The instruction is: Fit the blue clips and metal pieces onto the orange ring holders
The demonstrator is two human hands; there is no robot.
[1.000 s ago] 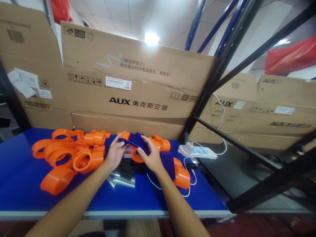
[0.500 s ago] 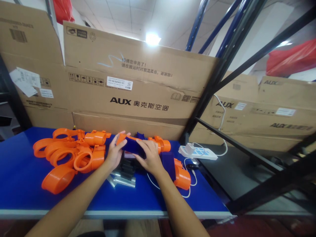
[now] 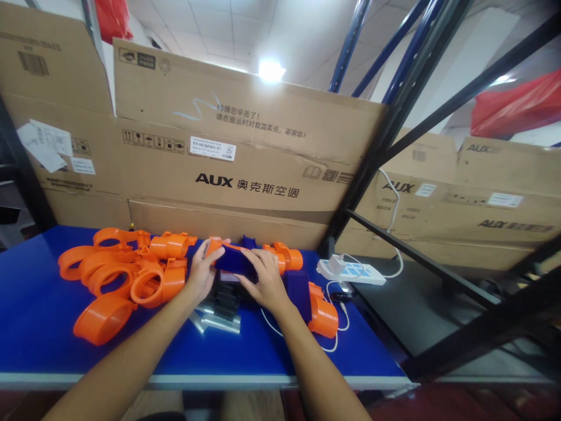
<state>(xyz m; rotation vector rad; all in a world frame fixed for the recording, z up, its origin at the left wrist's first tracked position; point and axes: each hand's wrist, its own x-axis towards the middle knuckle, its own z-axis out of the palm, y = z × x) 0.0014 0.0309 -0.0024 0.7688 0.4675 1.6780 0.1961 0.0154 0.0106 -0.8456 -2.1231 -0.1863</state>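
Between my two hands, above the blue tabletop, is a dark blue plastic part with an orange edge (image 3: pixel 234 259). My left hand (image 3: pixel 204 270) grips its left end, thumb on the near face. My right hand (image 3: pixel 266 278) holds its right end with the fingers over the top and the thumb lower down. Below the part lie black ribbed pieces (image 3: pixel 227 301) and silver metal strips (image 3: pixel 221 323). To the right of my right hand stands a dark blue block (image 3: pixel 298 292) beside an orange ring piece (image 3: pixel 324 316). The far side of the held part is hidden.
Several orange ring parts (image 3: pixel 103 321) are heaped on the left of the blue table (image 3: pixel 35 327). A white power strip (image 3: pixel 370 273) with a plug and cables lies at the right. A large cardboard box (image 3: pixel 245 158) forms the back wall, next to a black rack post (image 3: pixel 372 158).
Almost nothing differs. Both hands keep hold of the blue and orange part, which has shifted only very slightly.
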